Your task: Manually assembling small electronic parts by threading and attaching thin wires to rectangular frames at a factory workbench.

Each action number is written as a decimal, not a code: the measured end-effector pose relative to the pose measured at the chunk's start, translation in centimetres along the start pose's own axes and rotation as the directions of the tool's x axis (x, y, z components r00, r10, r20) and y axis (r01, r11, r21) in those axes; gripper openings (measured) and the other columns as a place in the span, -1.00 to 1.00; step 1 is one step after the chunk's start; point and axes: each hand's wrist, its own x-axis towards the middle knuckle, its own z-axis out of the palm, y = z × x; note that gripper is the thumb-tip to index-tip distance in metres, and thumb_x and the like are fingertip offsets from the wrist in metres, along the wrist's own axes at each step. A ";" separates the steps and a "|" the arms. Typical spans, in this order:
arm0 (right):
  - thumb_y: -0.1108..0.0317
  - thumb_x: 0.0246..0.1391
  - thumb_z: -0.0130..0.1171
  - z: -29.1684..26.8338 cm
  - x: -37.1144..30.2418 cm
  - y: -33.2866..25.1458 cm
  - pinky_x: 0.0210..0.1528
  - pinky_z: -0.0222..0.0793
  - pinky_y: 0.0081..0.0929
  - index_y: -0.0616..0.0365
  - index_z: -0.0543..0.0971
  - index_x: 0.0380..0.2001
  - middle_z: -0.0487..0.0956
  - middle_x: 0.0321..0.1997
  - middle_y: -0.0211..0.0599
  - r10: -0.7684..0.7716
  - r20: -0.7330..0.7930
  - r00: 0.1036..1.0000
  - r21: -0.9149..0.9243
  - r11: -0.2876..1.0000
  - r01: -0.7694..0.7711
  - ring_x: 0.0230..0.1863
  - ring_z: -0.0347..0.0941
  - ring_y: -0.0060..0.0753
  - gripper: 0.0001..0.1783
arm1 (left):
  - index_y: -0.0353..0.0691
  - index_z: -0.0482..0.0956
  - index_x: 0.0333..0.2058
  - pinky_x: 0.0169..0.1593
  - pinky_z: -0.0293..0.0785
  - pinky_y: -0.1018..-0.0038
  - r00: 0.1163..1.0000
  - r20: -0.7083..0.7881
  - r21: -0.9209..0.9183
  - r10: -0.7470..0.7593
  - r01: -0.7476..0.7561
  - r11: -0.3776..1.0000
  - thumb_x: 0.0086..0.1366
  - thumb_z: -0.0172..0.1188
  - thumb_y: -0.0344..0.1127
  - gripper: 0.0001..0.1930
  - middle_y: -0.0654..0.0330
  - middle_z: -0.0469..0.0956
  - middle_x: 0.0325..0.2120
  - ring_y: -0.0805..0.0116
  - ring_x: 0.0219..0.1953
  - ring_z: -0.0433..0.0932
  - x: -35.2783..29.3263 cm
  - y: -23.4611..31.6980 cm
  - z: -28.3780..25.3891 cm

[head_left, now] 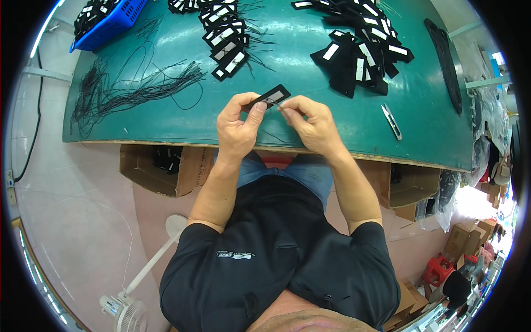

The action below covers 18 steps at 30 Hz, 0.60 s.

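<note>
Green tabletop [362, 130]; 2 hands [239, 124] hold black tag [284, 90], string [278, 105]; pale label [275, 97] unreadable.

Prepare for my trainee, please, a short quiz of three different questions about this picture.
1. Multiple choice: what does the left hand hold? A) a cardboard box B) a black tag C) a coil of cord
2. True or false: the snips lie on the green table, to the right of the right hand.
3. Open question: which colour is the basket at the table's far left corner?

Key: 1. B; 2. True; 3. Blue.
</note>
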 end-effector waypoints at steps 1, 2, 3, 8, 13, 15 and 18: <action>0.54 0.26 0.18 -0.4 -0.2 -0.1 -0.31 0.38 -0.63 0.27 0.64 -0.19 0.60 -0.41 -0.39 -0.005 0.006 1.000 0.000 1.000 0.005 -0.36 0.49 -0.64 -0.89 | -0.31 0.60 -0.08 -0.09 0.46 0.58 0.998 -0.031 -0.135 -0.060 0.055 0.989 0.38 0.31 -0.42 -0.81 0.23 0.63 -0.30 0.53 -0.25 0.55 0.0 -0.2 0.0; 0.54 0.24 0.19 -1.0 -0.5 -0.2 -0.32 0.39 -0.62 0.27 0.65 -0.23 0.59 -0.43 -0.38 -0.104 -0.037 0.994 -0.105 0.990 0.099 -0.37 0.49 -0.63 -0.91 | -0.31 0.60 -0.07 -0.10 0.46 0.57 0.991 -0.055 -0.270 -0.121 0.102 0.958 0.39 0.31 -0.40 -0.80 0.22 0.64 -0.30 0.51 -0.25 0.56 0.1 -0.3 0.0; 0.54 0.21 0.21 -1.8 -0.8 -0.1 -0.32 0.39 -0.60 0.27 0.66 -0.27 0.58 -0.45 -0.36 -0.205 -0.067 0.976 -0.211 0.959 0.187 -0.38 0.48 -0.62 -0.93 | -0.32 0.60 -0.07 -0.11 0.46 0.57 0.980 -0.073 -0.400 -0.185 0.141 0.906 0.39 0.31 -0.38 -0.79 0.21 0.65 -0.30 0.50 -0.26 0.57 0.3 -0.5 -0.1; 0.53 0.14 0.25 -6.6 -2.9 -0.1 -0.36 0.38 -0.50 0.26 0.65 -0.32 0.60 -0.43 -0.23 -0.190 -0.244 0.951 -0.458 0.887 0.059 -0.45 0.48 -0.41 -0.95 | -0.32 0.60 -0.07 -0.16 0.46 0.57 0.961 -0.117 -0.573 -0.249 0.140 0.807 0.41 0.29 -0.37 -0.80 0.18 0.67 -0.28 0.46 -0.25 0.60 1.0 -0.4 -1.7; 0.52 0.26 0.21 -13.1 -6.6 2.0 -0.39 0.22 -0.70 0.26 0.68 -0.24 0.53 -0.42 -0.54 -0.128 -0.483 0.866 -0.456 0.881 -0.124 -0.41 0.31 -0.77 -0.91 | -0.30 0.61 -0.08 -0.20 0.45 0.58 0.953 -0.182 -0.624 -0.243 0.079 0.777 0.41 0.28 -0.36 -0.82 0.16 0.68 -0.27 0.44 -0.25 0.61 1.4 -0.5 -2.7; 0.51 0.26 0.22 -15.2 -8.1 3.3 -0.38 0.20 -0.74 0.26 0.68 -0.20 0.50 -0.43 -0.59 -0.070 -0.622 0.780 -0.394 0.888 -0.235 -0.41 0.29 -0.81 -0.90 | -0.29 0.61 -0.08 -0.20 0.45 0.58 0.949 -0.183 -0.633 -0.256 0.085 0.769 0.41 0.28 -0.37 -0.82 0.16 0.69 -0.27 0.44 -0.26 0.62 1.4 -0.5 -3.1; 0.52 0.26 0.22 -16.2 -9.3 3.9 -0.35 0.23 -0.71 0.26 0.68 -0.21 0.52 -0.41 -0.54 -0.054 -0.627 0.777 -0.395 0.882 -0.258 -0.40 0.31 -0.77 -0.90 | -0.29 0.61 -0.09 -0.19 0.45 0.58 0.947 -0.182 -0.636 -0.263 0.091 0.766 0.41 0.28 -0.37 -0.82 0.16 0.69 -0.28 0.44 -0.26 0.62 1.4 -0.5 -3.2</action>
